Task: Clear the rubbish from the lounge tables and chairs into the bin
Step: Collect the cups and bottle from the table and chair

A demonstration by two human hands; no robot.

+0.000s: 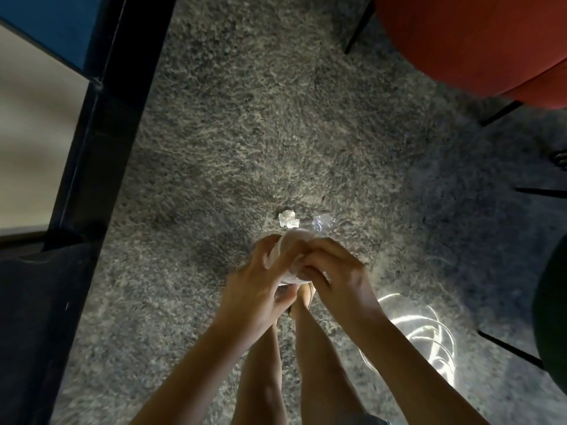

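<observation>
Both my hands meet low in the middle of the head view, closed around a pale paper cup. My left hand wraps its left side and my right hand grips its right side. A crumpled white paper scrap pokes out just beyond the cup, and a clear crinkled plastic piece shows beside it, above my right fingers. I cannot tell whether these two rest in the cup or are pinched by my fingers. Most of the cup is hidden by my fingers.
Speckled grey carpet fills the view. A red upholstered chair with black legs stands at the top right. A black frame and dark surface run down the left side. A dark green rounded object sits at the right edge. My legs show below.
</observation>
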